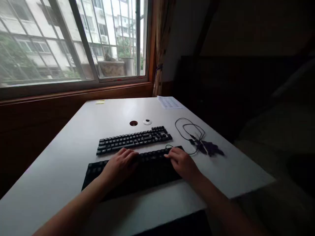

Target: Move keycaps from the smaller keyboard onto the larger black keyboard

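A black keyboard [152, 172] lies at a slant across the near part of the white table, under both my hands. Keycaps show along its far rows, while its near part is too dark to make out. My left hand [121, 164] rests over its left-middle part, fingers curled together and their tips lost in shadow. At the far right corner, my right hand [180, 160] has its fingers bent and its thumb close to the top keys; anything pinched there is too small to see. Just beyond lie rows of black keycaps [134, 139], set out in a keyboard's layout.
To the right, a thin black cable [180, 131] loops beside a dark purple crumpled item [209, 148]. Farther back are a round hole [133, 123], a white ring-shaped cover [147, 122], printed paper [169, 102] and a yellow note [100, 102]. A window [110, 42] stands beyond the table [64, 170].
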Motion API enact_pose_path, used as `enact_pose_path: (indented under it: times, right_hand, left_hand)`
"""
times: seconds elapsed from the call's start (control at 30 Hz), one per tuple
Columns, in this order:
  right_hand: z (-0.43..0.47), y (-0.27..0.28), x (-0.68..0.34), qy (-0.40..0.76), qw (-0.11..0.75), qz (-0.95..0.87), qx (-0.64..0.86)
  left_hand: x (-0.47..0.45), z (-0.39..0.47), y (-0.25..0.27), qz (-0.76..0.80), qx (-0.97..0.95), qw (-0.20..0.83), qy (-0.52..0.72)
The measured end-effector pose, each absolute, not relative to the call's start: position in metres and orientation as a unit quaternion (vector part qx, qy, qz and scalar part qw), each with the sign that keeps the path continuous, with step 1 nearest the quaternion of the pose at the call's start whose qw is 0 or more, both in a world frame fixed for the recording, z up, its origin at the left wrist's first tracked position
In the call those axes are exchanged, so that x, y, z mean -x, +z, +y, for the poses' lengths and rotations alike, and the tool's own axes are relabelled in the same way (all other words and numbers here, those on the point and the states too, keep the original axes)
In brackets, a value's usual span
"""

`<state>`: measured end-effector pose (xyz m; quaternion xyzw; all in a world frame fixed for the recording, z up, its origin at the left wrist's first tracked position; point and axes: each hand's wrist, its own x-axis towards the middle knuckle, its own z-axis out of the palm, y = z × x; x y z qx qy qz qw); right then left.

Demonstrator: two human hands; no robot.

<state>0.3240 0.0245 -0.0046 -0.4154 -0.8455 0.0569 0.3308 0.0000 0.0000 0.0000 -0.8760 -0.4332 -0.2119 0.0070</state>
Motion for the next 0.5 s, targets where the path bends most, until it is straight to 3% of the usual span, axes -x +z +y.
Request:
enact_pose_path:
  times: [0.5]
  right_hand:
    - [0.0227,-0.0041,-0.322,-0.007,0.339,-0.855,0.392]
  left_hand:
    - [-0.0015,-0.0005,0.005,-0.43,0.874,0.011,-0.226]
